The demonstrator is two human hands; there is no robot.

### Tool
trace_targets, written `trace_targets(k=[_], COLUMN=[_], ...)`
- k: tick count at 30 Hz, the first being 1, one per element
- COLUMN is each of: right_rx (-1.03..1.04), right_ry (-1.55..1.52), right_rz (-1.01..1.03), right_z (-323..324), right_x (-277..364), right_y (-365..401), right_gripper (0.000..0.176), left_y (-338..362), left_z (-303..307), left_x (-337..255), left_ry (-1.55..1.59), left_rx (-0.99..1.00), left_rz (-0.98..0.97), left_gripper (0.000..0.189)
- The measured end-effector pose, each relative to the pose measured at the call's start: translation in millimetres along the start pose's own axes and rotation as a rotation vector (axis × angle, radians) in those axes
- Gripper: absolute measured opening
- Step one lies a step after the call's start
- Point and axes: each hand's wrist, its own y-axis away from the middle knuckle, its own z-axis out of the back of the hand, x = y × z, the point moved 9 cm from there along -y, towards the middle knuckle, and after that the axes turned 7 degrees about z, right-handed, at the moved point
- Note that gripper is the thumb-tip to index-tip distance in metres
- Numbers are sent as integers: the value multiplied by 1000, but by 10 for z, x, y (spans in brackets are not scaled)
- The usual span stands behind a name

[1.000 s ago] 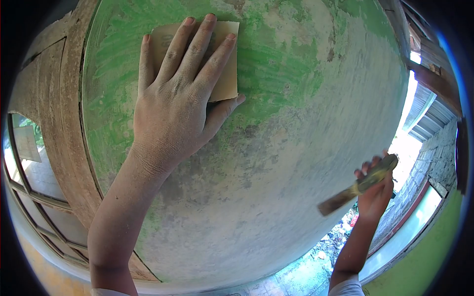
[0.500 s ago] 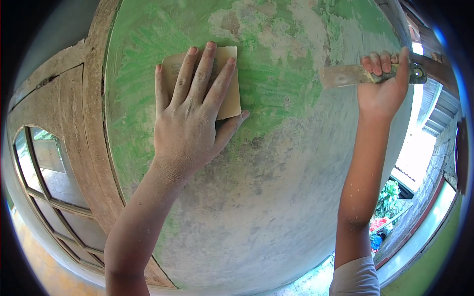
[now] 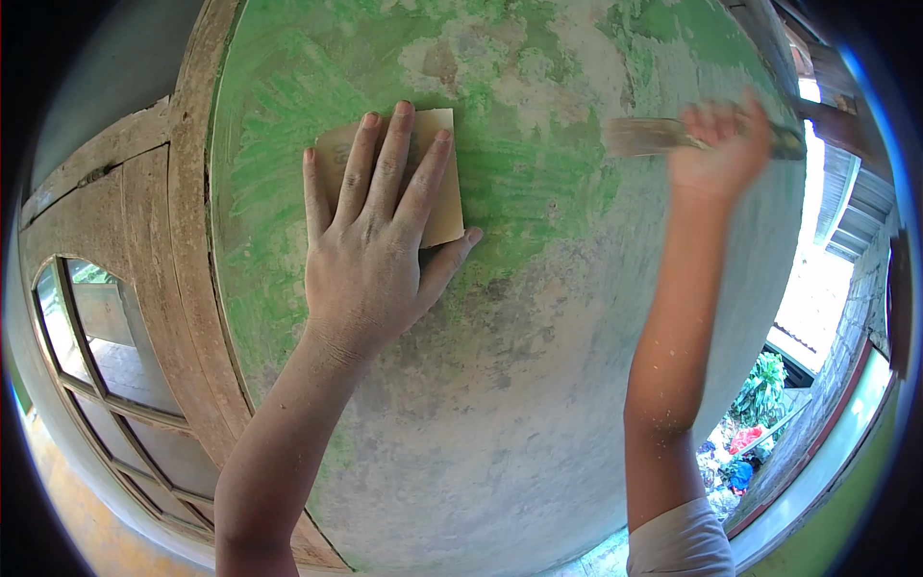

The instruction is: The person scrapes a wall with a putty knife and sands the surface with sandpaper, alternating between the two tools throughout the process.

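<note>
My left hand (image 3: 370, 255) lies flat on a square of sandpaper (image 3: 442, 197), fingers spread, pressing it against the wall. The pale backing with faint print faces me. Dust coats this hand and forearm. At the upper right, my right hand (image 3: 721, 149) is closed around the handle of a putty knife (image 3: 639, 137), its wide blade pointing left over the wall. Motion blurs that hand and the tool. The wall (image 3: 481, 385) has patchy green paint above and bare grey-white plaster below, with rough peeled patches near the top.
A weathered wooden door frame (image 3: 187, 240) borders the wall on the left, with a paned window (image 3: 115, 337) beside it. Past the wall's right edge are green plants (image 3: 761, 389), colourful piled items (image 3: 740, 457) and corrugated roofing (image 3: 856, 216).
My right hand has swung left with the putty knife and is now blurred. The left hand and sandpaper sit slightly lower in view; the whole scene has shifted a little.
</note>
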Motion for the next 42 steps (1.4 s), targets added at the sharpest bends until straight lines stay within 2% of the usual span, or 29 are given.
trace_targets(k=[3,6,9,11,12,14,17,21,24,26,27,29,33,35,36,37,40,42], right_rx=[61,74,52,73,75,-33,-45,44,67,34,31,51,69,54,-18,-20,13,84], right_ry=[83,-19,-67,6,2,5,23,83,-21,-64,-63,119,-51,-46,90,93,85,-62], right_rz=[-32,36,2,-125,-125,46,74,-9,91,-49,-49,5,116,-27,-3,-3,46,143], right_z=[-99,-50,-27,-162,-193,-145,-75,-155,-91,-5,-35,-154,-99,-53,-124,-118,-114,-132], right_x=[-69,74,-92,-341,-280,57,61,-42,171,-61,-80,-76,239,-29,-170,-134,104,320], right_y=[81,-13,35,231,227,176,81,140,12,-5,44,161,18,32,181,176,94,49], right_gripper=[28,27,26,25,25,24,31,32,32,34,34,28,35,33,31,31,27,29], left_y=[-2,-1,-2,0,-4,-3,-1,1,5,5,7,10,6,4,3,8,9,10], left_z=[14,6,10,7,5,-6,-1,4,4,5,4,-4,4,2,-1,-6,5,29], left_x=[-8,-10,-12,-12,-5,-1,14,-3,3,4,-1,-3,-2,2,0,-1,-1,-2], left_ry=[29,18,12,13,15,6,5,5,8,7,9,6,2,3,6,8,5,46], left_rx=[0,1,0,5,7,4,2,-6,-9,-8,-7,-9,-8,-1,3,6,-14,-13], left_rz=[0,8,3,1,3,1,0,-10,-10,-11,-13,-16,-15,-13,-13,-14,-26,-19], left_gripper=[75,75,75,76,76,76,77,76,76,76,76,76,77,77,77,77,78,75])
